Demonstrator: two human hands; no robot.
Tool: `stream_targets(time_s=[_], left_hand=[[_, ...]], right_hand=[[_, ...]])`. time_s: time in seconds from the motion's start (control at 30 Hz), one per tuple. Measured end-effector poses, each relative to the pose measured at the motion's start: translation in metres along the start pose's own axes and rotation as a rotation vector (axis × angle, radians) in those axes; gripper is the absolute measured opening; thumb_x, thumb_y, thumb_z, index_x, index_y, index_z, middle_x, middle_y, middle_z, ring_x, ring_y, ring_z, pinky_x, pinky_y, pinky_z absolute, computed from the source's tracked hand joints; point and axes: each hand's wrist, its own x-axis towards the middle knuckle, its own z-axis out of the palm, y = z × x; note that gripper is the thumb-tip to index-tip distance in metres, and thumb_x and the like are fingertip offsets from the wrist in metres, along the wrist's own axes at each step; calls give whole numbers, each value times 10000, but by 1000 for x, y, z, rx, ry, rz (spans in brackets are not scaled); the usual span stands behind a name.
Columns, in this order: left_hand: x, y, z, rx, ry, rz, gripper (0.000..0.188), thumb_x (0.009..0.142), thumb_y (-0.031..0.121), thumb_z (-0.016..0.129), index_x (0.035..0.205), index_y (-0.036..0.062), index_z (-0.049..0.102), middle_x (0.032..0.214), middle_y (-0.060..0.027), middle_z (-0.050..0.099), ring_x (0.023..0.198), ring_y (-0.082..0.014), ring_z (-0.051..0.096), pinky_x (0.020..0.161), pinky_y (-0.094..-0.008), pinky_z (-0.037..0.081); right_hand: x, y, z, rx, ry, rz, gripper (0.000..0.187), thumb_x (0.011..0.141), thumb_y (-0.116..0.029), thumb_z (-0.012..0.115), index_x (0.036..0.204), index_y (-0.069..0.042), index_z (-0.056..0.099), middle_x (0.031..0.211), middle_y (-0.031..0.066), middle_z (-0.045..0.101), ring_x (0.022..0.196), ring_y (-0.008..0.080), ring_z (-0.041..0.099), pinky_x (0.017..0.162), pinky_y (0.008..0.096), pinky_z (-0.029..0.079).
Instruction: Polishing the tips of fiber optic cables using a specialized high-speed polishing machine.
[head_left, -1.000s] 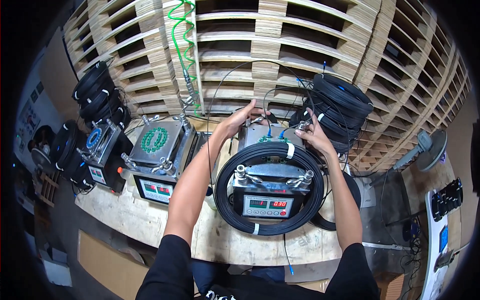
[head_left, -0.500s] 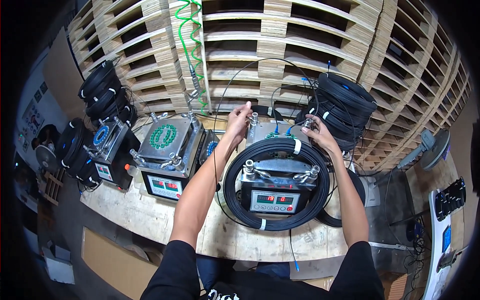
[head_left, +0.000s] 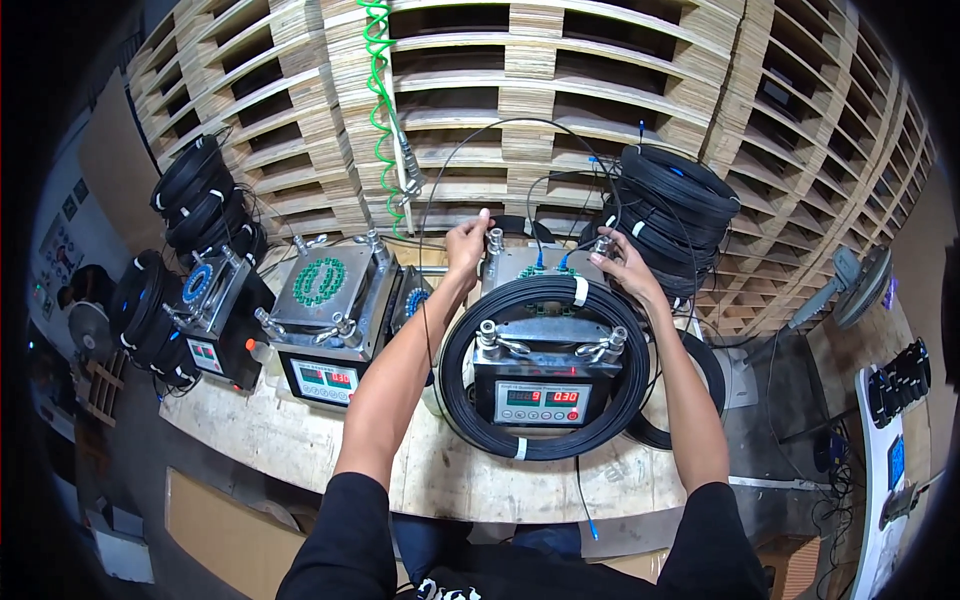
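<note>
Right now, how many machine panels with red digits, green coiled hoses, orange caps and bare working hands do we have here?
Machine panels with red digits: 3
Green coiled hose: 1
Orange cap: 1
Left hand and right hand: 2
Total: 7

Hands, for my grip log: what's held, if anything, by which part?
The right hand is at the rear-right clamp knob; whether it or the left hand holds anything cannot be told.

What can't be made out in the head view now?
All in the head view:
Right hand: grip or mere touch on the rear knob; too small to tell.
Green pieces on the machine: partly hidden by the cable coil.
Small machine with a blue ring: partly behind the left forearm.
Green hose: cut off at the top edge.
</note>
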Motion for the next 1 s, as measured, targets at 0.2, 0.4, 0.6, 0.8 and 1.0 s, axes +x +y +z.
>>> stream_targets(time_s=[0.2, 0.4, 0.6, 0.8, 1.0], left_hand=[[0, -10, -16, -256, -86, -102, 231, 969, 298, 692, 949, 68, 698, 774, 14, 648, 632, -72, 504, 583, -237, 380], [-15, 7, -16, -539, -248, -236, 218, 989, 273, 660, 974, 56, 673, 903, -38, 716, 778, -98, 636, 748, -254, 520], [-7, 3, -22, -336, -262, -236, 261, 965, 297, 693, 972, 37, 662, 846, -27, 671, 806, -125, 643, 797, -279, 531], [-7, 10, -33, -386, -321, -261, 255, 1001, 242, 634, 1138, 27, 615, 1049, -95, 703, 966, -193, 673, 934, -344, 517], [-44, 83, -59, -190, -273, -243, 495, 1009, 238, 604, 1455, 91, 448, 1372, -128, 564, 1138, -277, 629, 947, -371, 510]], right_hand=[[2, -2, 3, 18, -15, -23, 735, 865, -257, 795, 1453, -14, 427, 1222, 126, 555, 1108, 182, 534, 954, 310, 458], [-8, -7, 0, -23, 48, 24, 713, 906, -321, 756, 1486, -104, 402, 1088, 62, 561, 955, 139, 550, 832, 316, 485], [0, -8, -12, 371, 107, 309, 386, 1020, -417, 571, 1276, -129, 551, 956, -16, 555, 772, 102, 518, 672, 270, 444], [14, 0, -8, 324, 103, 330, 300, 1027, -402, 562, 993, -105, 573, 796, -11, 545, 659, 86, 507, 573, 258, 420], [-10, -16, -3, 271, 232, 246, 430, 1012, -453, 571, 1241, -94, 507, 812, 24, 579, 670, 121, 589, 571, 254, 470]])
